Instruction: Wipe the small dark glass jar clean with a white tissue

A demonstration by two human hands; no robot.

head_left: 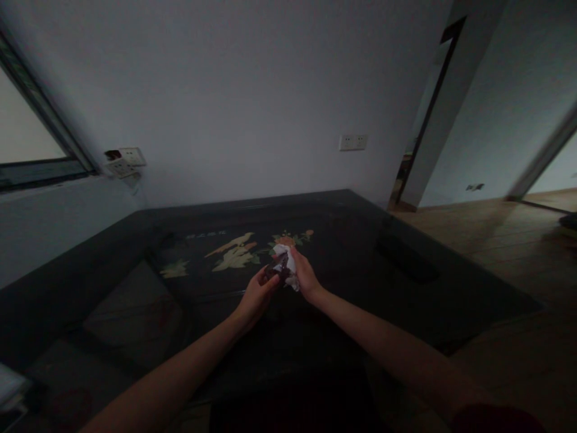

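Both my arms reach forward over a dark glass-topped table [360, 240] painted with birds and flowers. My left hand [255, 296] is closed on a small dark object [276, 270] that I cannot make out in the dim light. My right hand [306, 275] is closed on a crumpled white cloth or tissue [288, 263], pressed against that dark object. The two hands meet above the middle of the table.
White wall [252, 90] behind the table carries sockets [353, 142] and a socket cluster [124, 162] near a window [27, 132] at left. A doorway [424, 120] and wooden floor [496, 240] lie to the right. Something pale [9, 385] sits at bottom left.
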